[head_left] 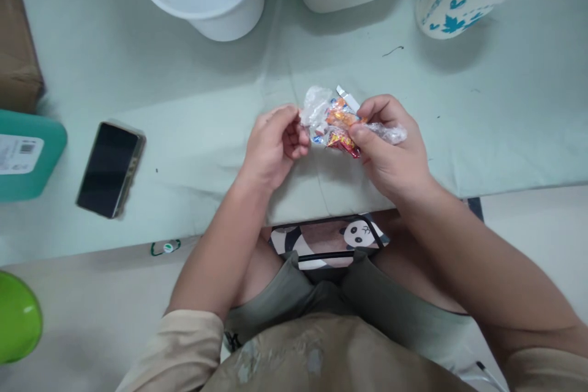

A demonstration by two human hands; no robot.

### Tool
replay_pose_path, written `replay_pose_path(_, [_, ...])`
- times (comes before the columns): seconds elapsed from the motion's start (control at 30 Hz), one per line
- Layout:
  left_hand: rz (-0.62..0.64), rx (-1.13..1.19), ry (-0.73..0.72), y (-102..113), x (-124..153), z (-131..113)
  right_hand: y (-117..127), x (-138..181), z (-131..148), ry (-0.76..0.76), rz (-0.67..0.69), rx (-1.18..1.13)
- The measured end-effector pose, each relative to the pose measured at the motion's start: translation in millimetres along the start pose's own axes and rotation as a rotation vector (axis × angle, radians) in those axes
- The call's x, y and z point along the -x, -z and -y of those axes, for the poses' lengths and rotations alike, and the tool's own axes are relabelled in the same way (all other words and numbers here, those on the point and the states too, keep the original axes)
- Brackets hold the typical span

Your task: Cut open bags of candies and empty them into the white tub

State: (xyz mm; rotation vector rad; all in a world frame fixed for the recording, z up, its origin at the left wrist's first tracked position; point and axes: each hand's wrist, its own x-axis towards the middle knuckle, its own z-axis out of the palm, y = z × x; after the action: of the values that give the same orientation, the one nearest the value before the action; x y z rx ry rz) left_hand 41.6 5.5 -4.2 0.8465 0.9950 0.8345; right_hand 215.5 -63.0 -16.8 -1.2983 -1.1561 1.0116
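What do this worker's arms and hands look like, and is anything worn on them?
They are human. The left hand and right hand are bare, with no gloves, watch or bracelet showing. The forearms carry no cables. The left sleeve and right sleeve are beige and short.

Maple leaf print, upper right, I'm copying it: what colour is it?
Blue; the maple leaf print shows best in the head view.

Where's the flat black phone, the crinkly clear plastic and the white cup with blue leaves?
Flat black rectangular phone [110,169], head view: middle of its screen.
Crinkly clear plastic [316,108], head view: its puffy, whitish part.
White round cup with blue leaves [459,3], head view: its outer wall.
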Motion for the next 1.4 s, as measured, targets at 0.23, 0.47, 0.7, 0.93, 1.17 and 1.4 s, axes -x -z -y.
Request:
replay_pose_path(0.23, [0.061, -0.173, -0.205, 0, 4, 2, 0, 2, 14, 0.032, -0.033, 0.082])
replay_pose_path(0.47, [0.024, -0.187, -0.107, 7, -3, 0, 3, 1, 5, -0.033, -0.006, 0.021])
replay_pose_path(0.7, [0.078, -0.042, -0.167, 13, -7, 0, 3, 2, 1, 0.017, -0.025, -0.024])
replay_pose_path(0.93, [0.191, -0.263, -0.236, 15, -2, -4, 7, 3, 5, 0.071, 0.014, 0.083])
replay_pose_path(1.17, [-0.079, -0.371, -0.287, 21, -3, -9, 8, 3, 4, 0.089, -0.042, 0.106])
replay_pose_path(1.4, [0.157, -0.403, -0.228, 24, -3, -7, 7, 4, 8, 0.047, 0.013, 0.123])
